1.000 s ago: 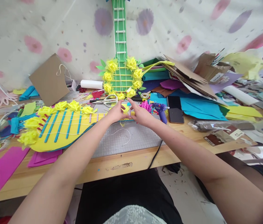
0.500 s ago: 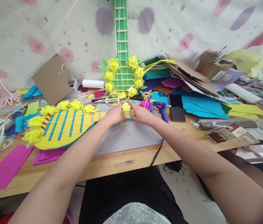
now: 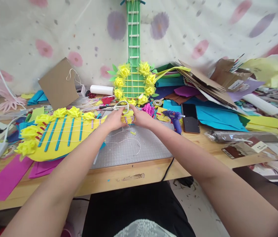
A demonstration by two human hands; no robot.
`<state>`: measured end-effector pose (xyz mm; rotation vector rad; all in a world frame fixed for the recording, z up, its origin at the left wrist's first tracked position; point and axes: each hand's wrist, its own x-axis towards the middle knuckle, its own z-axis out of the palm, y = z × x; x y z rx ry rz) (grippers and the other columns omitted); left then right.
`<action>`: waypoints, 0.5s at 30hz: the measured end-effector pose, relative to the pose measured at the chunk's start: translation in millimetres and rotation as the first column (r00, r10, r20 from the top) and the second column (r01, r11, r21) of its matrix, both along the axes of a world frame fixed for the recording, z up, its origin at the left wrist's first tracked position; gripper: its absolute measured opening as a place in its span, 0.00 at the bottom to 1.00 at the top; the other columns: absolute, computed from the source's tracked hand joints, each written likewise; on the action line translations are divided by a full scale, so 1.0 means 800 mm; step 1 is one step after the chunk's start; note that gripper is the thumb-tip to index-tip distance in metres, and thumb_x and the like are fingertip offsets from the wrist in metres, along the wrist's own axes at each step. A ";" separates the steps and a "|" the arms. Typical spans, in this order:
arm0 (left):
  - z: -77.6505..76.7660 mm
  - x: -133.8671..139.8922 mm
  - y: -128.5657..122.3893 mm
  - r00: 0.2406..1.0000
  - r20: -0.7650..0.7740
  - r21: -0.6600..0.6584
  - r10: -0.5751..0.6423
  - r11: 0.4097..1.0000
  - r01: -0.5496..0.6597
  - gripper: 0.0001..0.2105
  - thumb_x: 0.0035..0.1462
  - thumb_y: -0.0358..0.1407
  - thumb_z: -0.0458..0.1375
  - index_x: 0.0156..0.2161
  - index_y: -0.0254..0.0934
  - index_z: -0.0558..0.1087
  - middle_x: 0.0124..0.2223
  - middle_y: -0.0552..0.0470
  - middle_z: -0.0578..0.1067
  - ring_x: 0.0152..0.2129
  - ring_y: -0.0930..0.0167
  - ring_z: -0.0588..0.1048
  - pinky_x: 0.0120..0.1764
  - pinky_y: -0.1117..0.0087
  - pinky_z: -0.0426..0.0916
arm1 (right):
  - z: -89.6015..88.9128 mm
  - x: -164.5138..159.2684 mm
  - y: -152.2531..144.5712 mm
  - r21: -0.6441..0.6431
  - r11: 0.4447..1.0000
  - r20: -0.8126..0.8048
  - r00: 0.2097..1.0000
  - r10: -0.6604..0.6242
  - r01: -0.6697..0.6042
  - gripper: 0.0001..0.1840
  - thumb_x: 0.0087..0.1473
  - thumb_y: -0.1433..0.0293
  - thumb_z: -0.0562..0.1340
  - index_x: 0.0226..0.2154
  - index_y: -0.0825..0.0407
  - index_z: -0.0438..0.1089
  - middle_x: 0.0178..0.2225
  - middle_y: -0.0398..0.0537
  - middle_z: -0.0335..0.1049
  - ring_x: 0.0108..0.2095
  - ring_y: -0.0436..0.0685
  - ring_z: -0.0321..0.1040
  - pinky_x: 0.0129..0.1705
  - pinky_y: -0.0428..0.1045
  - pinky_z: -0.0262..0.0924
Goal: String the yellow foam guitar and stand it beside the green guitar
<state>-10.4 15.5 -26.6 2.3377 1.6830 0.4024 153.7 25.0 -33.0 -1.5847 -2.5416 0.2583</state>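
A yellow craft guitar (image 3: 63,144), trimmed with yellow paper roses and blue strips, lies flat with its body at the left and its neck pointing right. On the neck my left hand (image 3: 115,119) and my right hand (image 3: 141,118) sit close together, thumbs on the near edge, fingers curled round the far side. Purple cross strips show between them. A white string (image 3: 129,139) trails loosely over the grey cutting mat (image 3: 151,148); whether a hand pinches its other end is hidden. Scissors (image 3: 123,105) lie just beyond the left hand.
A green flower-trimmed guitar (image 3: 134,79) stands against the back sheet. To the right are a blue glue gun (image 3: 174,119), a phone (image 3: 190,118) and piled coloured paper and cardboard (image 3: 208,85). Magenta sheets (image 3: 8,179) lie front left, near a brown board (image 3: 58,84).
The yellow guitar has shifted left along the table, and both hands have moved left with its neck. The view has turned slightly left.
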 end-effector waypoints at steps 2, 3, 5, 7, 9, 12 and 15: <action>0.015 -0.017 0.001 1.000 0.006 0.087 -0.020 0.996 0.019 0.21 0.45 0.42 0.59 0.46 0.39 0.67 0.44 0.47 0.71 0.44 0.63 0.68 0.45 0.65 0.62 | 0.003 0.000 0.002 0.006 1.000 0.004 1.000 0.010 -0.010 0.49 0.45 0.75 0.60 0.63 0.53 0.31 0.44 0.57 0.69 0.40 0.59 0.68 0.35 0.48 0.59; 0.024 -0.029 0.001 1.000 -0.017 0.132 -0.017 0.991 0.019 0.15 0.47 0.41 0.56 0.41 0.39 0.70 0.43 0.48 0.71 0.42 0.65 0.69 0.45 0.66 0.62 | 0.006 0.000 0.002 0.015 1.000 0.015 1.000 0.019 -0.020 0.49 0.45 0.76 0.59 0.63 0.53 0.31 0.44 0.57 0.69 0.39 0.58 0.68 0.34 0.48 0.58; 0.043 -0.058 0.001 0.990 -0.141 0.085 -0.010 0.996 0.022 0.08 0.48 0.40 0.55 0.31 0.40 0.72 0.36 0.50 0.72 0.36 0.66 0.70 0.40 0.68 0.62 | 0.014 0.001 0.001 0.037 0.999 0.057 0.998 0.037 -0.039 0.48 0.45 0.78 0.57 0.63 0.51 0.31 0.45 0.57 0.68 0.38 0.57 0.68 0.33 0.47 0.57; 0.056 -0.087 -0.002 0.961 -0.277 -0.060 -0.013 0.998 -0.003 0.06 0.45 0.40 0.57 0.27 0.40 0.72 0.31 0.52 0.72 0.32 0.67 0.70 0.36 0.69 0.61 | 0.021 0.001 0.000 0.064 0.997 0.111 0.993 0.043 -0.051 0.47 0.45 0.78 0.56 0.63 0.50 0.32 0.45 0.57 0.68 0.37 0.57 0.67 0.32 0.48 0.56; 0.060 -0.108 -0.008 0.931 -0.365 -0.087 -0.010 0.996 -0.023 0.07 0.42 0.42 0.59 0.26 0.41 0.73 0.30 0.52 0.72 0.31 0.66 0.70 0.34 0.70 0.60 | 0.024 0.003 0.001 0.111 0.991 0.159 0.986 0.053 -0.071 0.46 0.45 0.78 0.56 0.63 0.50 0.34 0.44 0.57 0.68 0.38 0.58 0.67 0.33 0.48 0.56; 0.052 -0.122 -0.018 0.914 -0.405 -0.089 -0.015 0.996 -0.023 0.08 0.44 0.44 0.57 0.27 0.43 0.74 0.30 0.52 0.73 0.31 0.65 0.70 0.32 0.69 0.59 | 0.022 0.006 0.005 0.214 0.961 0.220 0.967 0.126 -0.174 0.46 0.43 0.78 0.57 0.63 0.52 0.38 0.41 0.56 0.70 0.41 0.61 0.64 0.38 0.50 0.54; 0.043 -0.122 -0.024 0.917 -0.399 -0.066 -0.001 0.997 -0.028 0.08 0.44 0.42 0.56 0.28 0.43 0.73 0.32 0.51 0.73 0.31 0.65 0.70 0.32 0.69 0.59 | 0.017 0.010 0.008 0.273 0.927 0.268 0.945 0.186 -0.259 0.46 0.42 0.78 0.58 0.62 0.54 0.39 0.40 0.56 0.70 0.43 0.62 0.62 0.41 0.52 0.53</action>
